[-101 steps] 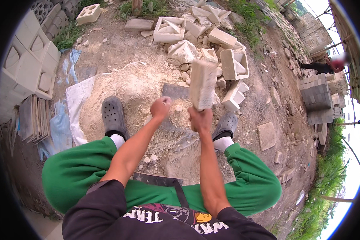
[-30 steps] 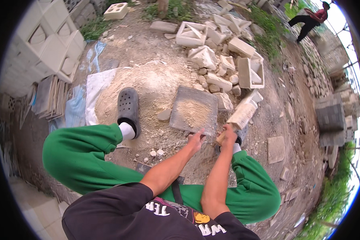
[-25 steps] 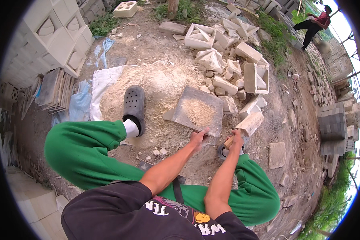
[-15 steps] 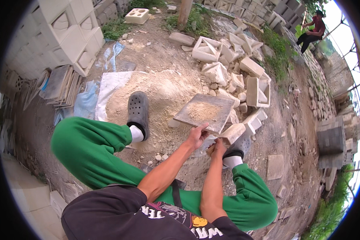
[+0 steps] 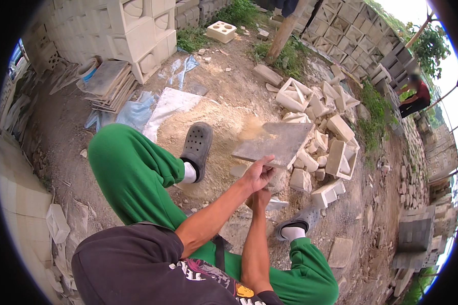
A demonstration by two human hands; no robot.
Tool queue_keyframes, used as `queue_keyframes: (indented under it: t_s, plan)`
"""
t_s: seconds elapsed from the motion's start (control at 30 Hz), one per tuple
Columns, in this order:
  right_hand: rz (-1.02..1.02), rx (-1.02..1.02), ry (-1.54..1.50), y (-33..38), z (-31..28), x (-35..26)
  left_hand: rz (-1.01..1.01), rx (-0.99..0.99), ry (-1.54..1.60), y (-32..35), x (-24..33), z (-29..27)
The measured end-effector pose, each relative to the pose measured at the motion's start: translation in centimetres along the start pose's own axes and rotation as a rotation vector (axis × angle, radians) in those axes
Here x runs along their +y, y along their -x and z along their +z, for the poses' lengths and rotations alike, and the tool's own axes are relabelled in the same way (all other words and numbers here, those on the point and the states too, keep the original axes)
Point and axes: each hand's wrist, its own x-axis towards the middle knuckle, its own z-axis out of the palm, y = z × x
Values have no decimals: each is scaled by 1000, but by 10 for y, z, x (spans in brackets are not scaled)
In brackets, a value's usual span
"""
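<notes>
My left hand (image 5: 259,174) grips the near edge of a flat square grey board (image 5: 277,144), fingers closed around it. The board tilts over a pile of pale sandy powder (image 5: 216,113). A dusty cloud (image 5: 253,126) hangs at its far edge, and only a thin trace of powder remains on top. Just below the left hand, my right hand (image 5: 260,198) is closed. A tan bit shows beside its fingers; the rest of what it holds is hidden by the hands and board.
Broken pale blocks (image 5: 341,127) lie heaped to the right. A white sheet (image 5: 170,105) edges the powder. Stacked boards (image 5: 109,84) and a block wall (image 5: 132,35) stand at left, a wooden post (image 5: 285,38) at the back. Another person (image 5: 416,96) is far right.
The board has tilted, and most of the powder on it has slid off the far side. The tan block-like end beside my right hand is out of sight. The view has shifted.
</notes>
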Motion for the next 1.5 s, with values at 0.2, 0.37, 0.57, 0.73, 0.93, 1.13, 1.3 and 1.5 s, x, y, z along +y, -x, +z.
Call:
queue_keyframes:
  t_s: [0.2,0.37,0.57,0.73,0.93,1.13,1.3,1.5]
  plan:
    - [-42,-197,46,-1,11,-20,-27,83,60,13,-11,20]
    - [47,-236,-714,11,16,-37,-52,14,34,19,-18,24]
    - [82,-280,-1053,25,25,-51,-93,-5,38,15,-19,20]
    - [77,-289,-1218,27,27,-61,-118,-67,66,18,-13,29]
    - [53,-344,-1397,24,16,-80,-64,-42,142,14,1,15]
    - [17,-248,-1356,24,8,-73,-141,40,228,14,-20,10]
    - [21,-597,-1573,-29,4,-11,-204,-102,310,18,2,28]
    - [132,-508,-1123,-28,-19,-18,-178,10,90,17,-12,31]
